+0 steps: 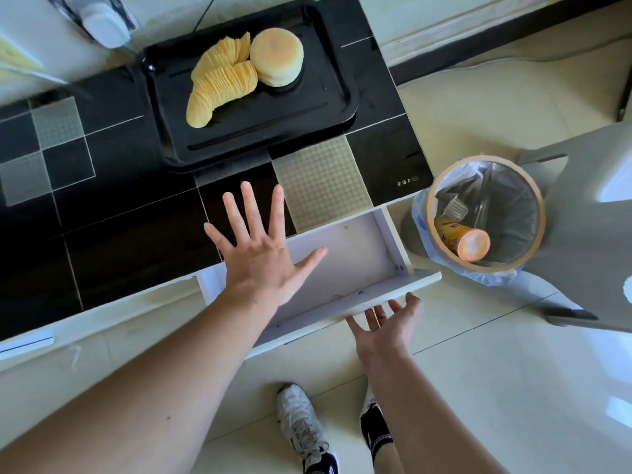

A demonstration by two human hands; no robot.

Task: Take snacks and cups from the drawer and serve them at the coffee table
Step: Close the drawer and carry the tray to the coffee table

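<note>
A black tray (337, 97) stands on the black-tiled coffee table (113, 213) and carries a fanned row of potato chips (219, 83) beside a round pale cake (277, 58). Below the table edge a white drawer (359, 254) is pulled out, and its visible bottom holds nothing. My left hand (260, 248) hovers with fingers spread over the table edge and the drawer's left part. My right hand (386, 323) is open, fingertips at the drawer's front panel. No cups are in view.
A lined waste bin (533, 200) with an orange chip can (465, 241) and wrappers stands right of the drawer. A grey stool (595, 213) is beyond it. My shoes (304, 429) stand on the pale tiled floor. A clear object (102, 22) sits at the table's far left.
</note>
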